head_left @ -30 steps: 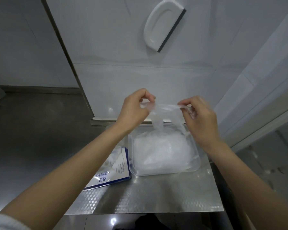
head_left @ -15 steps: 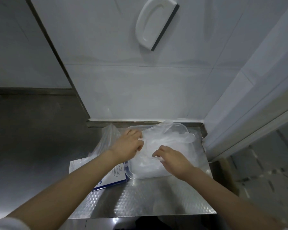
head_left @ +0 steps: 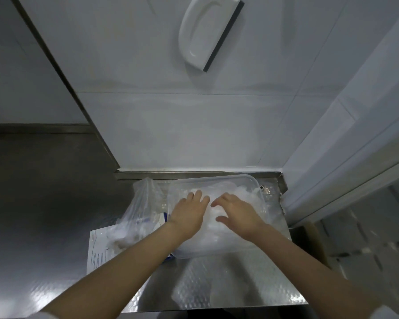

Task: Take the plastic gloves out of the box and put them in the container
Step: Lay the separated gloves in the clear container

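Pressing plastic gloves in one container: left hand and right hand, fingers spread flat.

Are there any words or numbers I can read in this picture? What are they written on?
No words or numbers can be read.
Glove box: only a line drawing of a glove shows; any print is blurred or hidden under the plastic bag.
Container: no text visible.
Squeegee on the wall: no text visible.
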`<state>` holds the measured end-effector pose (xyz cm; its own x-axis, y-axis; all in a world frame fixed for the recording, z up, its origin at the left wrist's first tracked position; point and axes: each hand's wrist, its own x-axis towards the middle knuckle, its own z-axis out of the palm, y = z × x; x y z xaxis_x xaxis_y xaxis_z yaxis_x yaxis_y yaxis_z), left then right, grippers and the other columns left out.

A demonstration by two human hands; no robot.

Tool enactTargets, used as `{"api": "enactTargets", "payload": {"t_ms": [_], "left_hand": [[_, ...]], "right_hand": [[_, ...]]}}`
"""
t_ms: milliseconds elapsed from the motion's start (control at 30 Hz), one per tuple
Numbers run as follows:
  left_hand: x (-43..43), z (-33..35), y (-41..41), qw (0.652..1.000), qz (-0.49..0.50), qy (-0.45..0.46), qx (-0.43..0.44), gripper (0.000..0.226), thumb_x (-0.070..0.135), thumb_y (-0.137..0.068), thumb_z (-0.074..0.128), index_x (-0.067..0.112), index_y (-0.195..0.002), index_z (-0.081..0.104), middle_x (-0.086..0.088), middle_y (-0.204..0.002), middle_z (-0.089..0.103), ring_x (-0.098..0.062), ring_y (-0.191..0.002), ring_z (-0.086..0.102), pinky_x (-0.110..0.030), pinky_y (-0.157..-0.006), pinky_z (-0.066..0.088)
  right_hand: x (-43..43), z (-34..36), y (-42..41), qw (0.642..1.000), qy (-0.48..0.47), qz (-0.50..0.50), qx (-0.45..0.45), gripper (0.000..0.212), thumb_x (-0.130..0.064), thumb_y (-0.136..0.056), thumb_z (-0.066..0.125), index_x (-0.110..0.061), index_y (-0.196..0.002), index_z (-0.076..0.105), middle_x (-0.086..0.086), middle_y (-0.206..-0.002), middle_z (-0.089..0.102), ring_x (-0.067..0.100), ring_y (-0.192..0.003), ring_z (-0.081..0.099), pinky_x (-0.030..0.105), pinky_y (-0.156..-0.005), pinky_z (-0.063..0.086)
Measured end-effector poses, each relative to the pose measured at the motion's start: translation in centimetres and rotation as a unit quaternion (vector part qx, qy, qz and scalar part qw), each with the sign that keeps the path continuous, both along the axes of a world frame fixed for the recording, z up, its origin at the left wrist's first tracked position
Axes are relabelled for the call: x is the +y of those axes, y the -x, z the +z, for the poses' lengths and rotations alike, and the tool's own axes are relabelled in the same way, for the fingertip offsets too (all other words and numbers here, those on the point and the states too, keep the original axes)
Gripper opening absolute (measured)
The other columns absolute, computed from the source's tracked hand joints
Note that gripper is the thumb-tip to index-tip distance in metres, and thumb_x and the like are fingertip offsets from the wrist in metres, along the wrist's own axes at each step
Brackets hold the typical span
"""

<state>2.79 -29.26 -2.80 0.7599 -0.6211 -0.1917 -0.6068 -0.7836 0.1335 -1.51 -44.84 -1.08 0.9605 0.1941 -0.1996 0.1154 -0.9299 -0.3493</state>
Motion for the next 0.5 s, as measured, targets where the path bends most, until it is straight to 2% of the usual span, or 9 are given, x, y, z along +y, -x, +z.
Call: {"api": "enactTargets", "payload": {"t_ms": [67, 200, 367, 500], "left_hand": [[-0.3, -1.5, -0.1, 0.997, -0.001, -0.076, 0.025, 0.053, 0.012, -0.092, 0.053, 0.016, -0.139, 0.030, -0.012, -0.144, 0.030, -0.029, -0.125, 0.038, -0.036, -0.100, 0.039], [-0.9, -2.7, -0.1, 0.982, -0.002, -0.178, 0.061, 0.068, 0.026, -0.088, 0.062, 0.015, -0.143, 0.022, -0.015, -0.147, 0.022, -0.036, -0.130, 0.032, -0.041, -0.099, 0.037], [-1.0, -3.7, -0.5, 0.973, -0.007, -0.214, 0.087, 0.089, 0.034, -0.079, 0.072, 0.019, -0.145, 0.015, -0.015, -0.148, 0.017, -0.041, -0.132, 0.029, -0.044, -0.103, 0.036], [-1.1, -3.8, -0.5, 0.969, -0.014, -0.228, 0.092, 0.090, 0.032, -0.080, 0.072, 0.017, -0.146, 0.013, -0.017, -0.151, 0.012, -0.043, -0.133, 0.028, -0.045, -0.105, 0.035]], "right_hand": [[0.0, -1.4, -0.5, 0.996, 0.056, 0.017, 0.066, 0.053, -0.027, -0.090, 0.061, -0.023, -0.139, 0.040, 0.002, -0.139, 0.039, 0.019, -0.125, 0.040, 0.030, -0.097, 0.038], [-0.7, -3.5, -1.2, 0.988, 0.118, 0.035, 0.094, 0.067, -0.033, -0.086, 0.065, -0.022, -0.143, 0.032, 0.004, -0.144, 0.033, 0.022, -0.128, 0.036, 0.032, -0.102, 0.033], [-2.0, -4.9, -1.5, 0.979, 0.161, 0.040, 0.118, 0.079, -0.040, -0.083, 0.067, -0.021, -0.147, 0.024, 0.002, -0.150, 0.027, 0.022, -0.135, 0.028, 0.032, -0.112, 0.026], [-1.9, -5.0, -1.9, 0.972, 0.183, 0.056, 0.139, 0.079, -0.039, -0.086, 0.065, -0.019, -0.149, 0.022, 0.005, -0.152, 0.024, 0.024, -0.138, 0.026, 0.034, -0.114, 0.022]]}}
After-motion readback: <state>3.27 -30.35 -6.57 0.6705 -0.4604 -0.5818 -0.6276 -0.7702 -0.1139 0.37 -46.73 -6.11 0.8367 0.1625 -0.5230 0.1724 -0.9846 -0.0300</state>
